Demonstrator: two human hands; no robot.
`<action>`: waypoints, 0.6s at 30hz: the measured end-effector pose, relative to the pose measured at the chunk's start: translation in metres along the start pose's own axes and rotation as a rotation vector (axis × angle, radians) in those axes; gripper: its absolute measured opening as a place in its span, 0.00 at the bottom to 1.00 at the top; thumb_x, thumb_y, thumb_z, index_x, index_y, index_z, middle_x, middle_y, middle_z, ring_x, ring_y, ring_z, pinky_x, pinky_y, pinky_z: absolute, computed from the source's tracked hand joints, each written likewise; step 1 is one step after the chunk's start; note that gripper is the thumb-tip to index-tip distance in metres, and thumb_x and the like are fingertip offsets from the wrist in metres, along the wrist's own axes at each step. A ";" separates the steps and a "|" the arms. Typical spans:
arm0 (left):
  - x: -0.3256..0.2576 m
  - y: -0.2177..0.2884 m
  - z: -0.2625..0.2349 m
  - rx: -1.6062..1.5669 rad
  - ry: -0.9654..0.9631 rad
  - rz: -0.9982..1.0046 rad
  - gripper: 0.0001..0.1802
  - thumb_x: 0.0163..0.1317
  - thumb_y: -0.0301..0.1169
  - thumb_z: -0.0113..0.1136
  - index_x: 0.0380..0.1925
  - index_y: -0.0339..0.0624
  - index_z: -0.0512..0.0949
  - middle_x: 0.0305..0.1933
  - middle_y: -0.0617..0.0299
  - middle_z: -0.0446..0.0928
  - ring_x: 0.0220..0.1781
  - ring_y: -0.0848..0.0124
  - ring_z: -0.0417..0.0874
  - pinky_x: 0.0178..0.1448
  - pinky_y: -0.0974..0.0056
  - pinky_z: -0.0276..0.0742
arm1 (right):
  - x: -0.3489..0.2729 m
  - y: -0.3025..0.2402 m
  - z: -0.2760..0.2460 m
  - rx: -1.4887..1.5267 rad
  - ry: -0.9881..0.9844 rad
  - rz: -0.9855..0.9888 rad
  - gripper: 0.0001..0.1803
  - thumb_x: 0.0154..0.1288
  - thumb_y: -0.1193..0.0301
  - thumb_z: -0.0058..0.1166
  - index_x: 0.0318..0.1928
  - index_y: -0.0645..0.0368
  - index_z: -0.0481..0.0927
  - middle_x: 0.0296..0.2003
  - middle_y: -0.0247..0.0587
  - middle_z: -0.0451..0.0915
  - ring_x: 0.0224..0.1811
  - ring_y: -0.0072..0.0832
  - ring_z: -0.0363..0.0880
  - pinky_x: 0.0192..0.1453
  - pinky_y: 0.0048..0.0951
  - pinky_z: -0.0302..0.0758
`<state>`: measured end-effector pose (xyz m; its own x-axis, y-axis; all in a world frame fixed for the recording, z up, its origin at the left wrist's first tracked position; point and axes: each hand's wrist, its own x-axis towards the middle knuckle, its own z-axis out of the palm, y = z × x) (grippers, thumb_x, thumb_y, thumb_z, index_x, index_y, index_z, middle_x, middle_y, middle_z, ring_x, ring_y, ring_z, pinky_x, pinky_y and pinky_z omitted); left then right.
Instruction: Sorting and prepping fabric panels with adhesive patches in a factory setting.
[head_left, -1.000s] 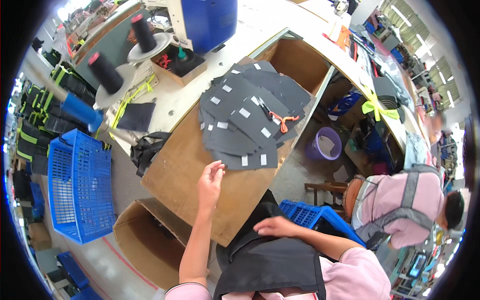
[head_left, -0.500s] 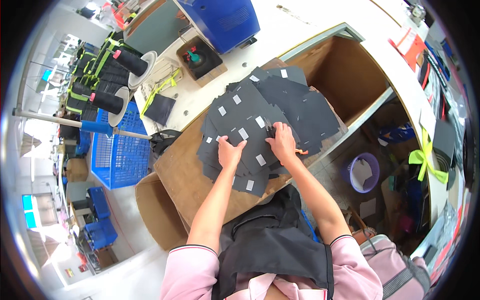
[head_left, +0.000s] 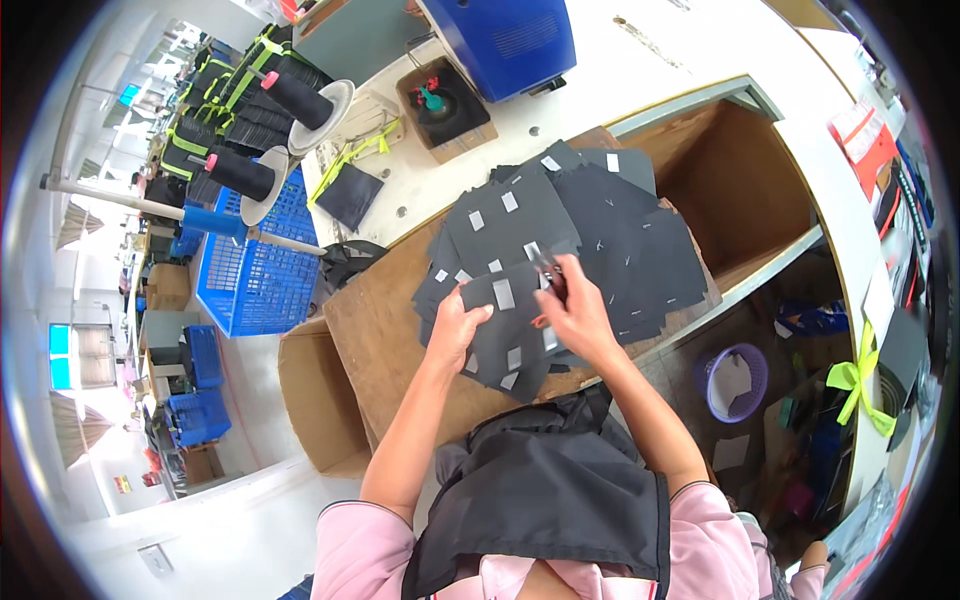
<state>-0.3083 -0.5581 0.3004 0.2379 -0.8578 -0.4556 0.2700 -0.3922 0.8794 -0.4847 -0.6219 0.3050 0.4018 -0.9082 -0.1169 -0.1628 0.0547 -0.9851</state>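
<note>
There were two hands, one left hand (head_left: 458,330) and one right hand (head_left: 585,318), and one pair of snips (head_left: 553,272). At least six dark pieces (head_left: 625,240) lay together (they overlapped too much for an exact tally), and at least ten white patches (head_left: 511,202) showed. Thread cones (head_left: 300,100) numbered two, as did white discs (head_left: 343,100). One blue machine housing (head_left: 510,45), one small open box (head_left: 475,140), one purple bin (head_left: 709,378), one neon yellow bow (head_left: 858,378) and one larger cardboard box (head_left: 315,400) were visible.
</note>
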 end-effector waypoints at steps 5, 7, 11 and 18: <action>-0.014 0.020 -0.004 0.036 -0.014 -0.111 0.12 0.60 0.29 0.59 0.42 0.35 0.77 0.37 0.65 0.78 0.39 0.78 0.77 0.45 0.71 0.73 | 0.025 -0.020 0.012 -0.515 -0.285 -0.123 0.09 0.61 0.69 0.54 0.36 0.62 0.73 0.25 0.45 0.77 0.30 0.43 0.78 0.33 0.38 0.73; -0.019 0.014 -0.008 0.166 -0.079 -0.057 0.14 0.62 0.32 0.59 0.44 0.36 0.77 0.36 0.68 0.78 0.37 0.81 0.76 0.46 0.74 0.71 | 0.012 -0.018 0.019 -0.307 -0.168 -0.057 0.08 0.65 0.72 0.52 0.31 0.64 0.76 0.20 0.33 0.74 0.20 0.17 0.69 0.26 0.21 0.69; -0.012 -0.011 -0.013 0.079 0.024 0.020 0.10 0.63 0.33 0.58 0.38 0.36 0.78 0.34 0.69 0.76 0.37 0.81 0.72 0.43 0.74 0.67 | -0.011 0.007 0.029 -0.059 0.204 -0.146 0.08 0.68 0.73 0.48 0.35 0.64 0.77 0.24 0.32 0.76 0.22 0.14 0.69 0.26 0.18 0.68; -0.012 -0.004 -0.014 0.066 0.022 -0.015 0.09 0.65 0.31 0.55 0.38 0.36 0.77 0.37 0.66 0.76 0.39 0.79 0.73 0.47 0.71 0.69 | -0.027 -0.006 0.047 -0.318 0.098 -0.306 0.21 0.49 0.69 0.66 0.46 0.52 0.77 0.32 0.38 0.80 0.28 0.33 0.80 0.30 0.30 0.75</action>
<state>-0.2988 -0.5413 0.3008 0.2546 -0.8444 -0.4713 0.2122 -0.4267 0.8791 -0.4523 -0.5787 0.3078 0.3895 -0.8988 0.2013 -0.3246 -0.3385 -0.8832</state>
